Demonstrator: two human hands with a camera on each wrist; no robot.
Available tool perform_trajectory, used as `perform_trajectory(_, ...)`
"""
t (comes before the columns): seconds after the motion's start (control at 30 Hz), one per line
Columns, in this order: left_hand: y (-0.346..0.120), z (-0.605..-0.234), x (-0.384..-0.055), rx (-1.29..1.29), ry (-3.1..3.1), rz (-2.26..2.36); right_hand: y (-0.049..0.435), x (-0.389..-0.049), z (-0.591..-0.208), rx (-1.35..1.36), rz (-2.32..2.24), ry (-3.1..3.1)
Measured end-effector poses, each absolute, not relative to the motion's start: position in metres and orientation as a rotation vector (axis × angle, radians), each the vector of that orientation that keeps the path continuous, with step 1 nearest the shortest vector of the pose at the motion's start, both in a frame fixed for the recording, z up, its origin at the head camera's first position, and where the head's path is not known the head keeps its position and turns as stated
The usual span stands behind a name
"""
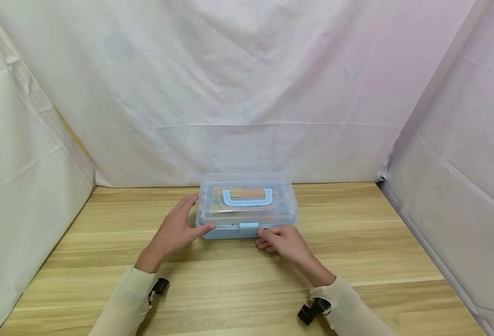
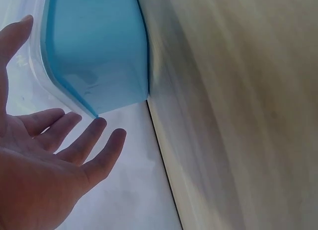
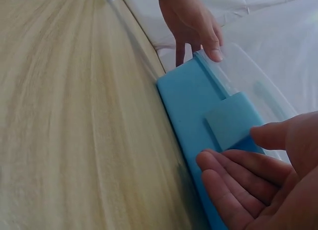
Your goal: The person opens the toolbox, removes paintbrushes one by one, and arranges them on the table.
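A light-blue plastic storage box (image 1: 223, 234) with a clear lid (image 1: 247, 215) stands closed on the table. Its blue carrying handle (image 1: 247, 203) lies on the lid. Spread around the box's left end is my left hand (image 1: 174, 230), thumb over the front rim and fingers along the side. My right hand (image 1: 286, 242) is at the front, with thumb and index finger at the right edge of the blue latch (image 3: 233, 119). The latch lies flat against the lid's rim in the right wrist view. The right hand's other fingers are curled below it.
Through the lid shows a brush (image 1: 251, 192) with an orange handle. The wood-grain table (image 1: 230, 289) extends around the box. White cloth (image 1: 230, 93) hangs behind it and on both sides. Each sleeve has a black wrist camera (image 1: 314, 310).
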State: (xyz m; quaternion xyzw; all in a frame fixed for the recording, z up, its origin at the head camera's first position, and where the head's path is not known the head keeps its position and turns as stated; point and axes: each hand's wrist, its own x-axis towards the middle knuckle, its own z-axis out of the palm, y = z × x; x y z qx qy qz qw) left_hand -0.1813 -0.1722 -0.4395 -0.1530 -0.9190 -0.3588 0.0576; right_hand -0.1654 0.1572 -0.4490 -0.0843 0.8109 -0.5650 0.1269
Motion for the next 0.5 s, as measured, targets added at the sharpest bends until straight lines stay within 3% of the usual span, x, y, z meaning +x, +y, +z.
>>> perform_trajectory(0.5, -0.1678, -0.4409, -0.1786, -0.480, -2.762, -1.089, 0.1577, -0.1667, -0.4534, -0.245, -1.735, 2.324)
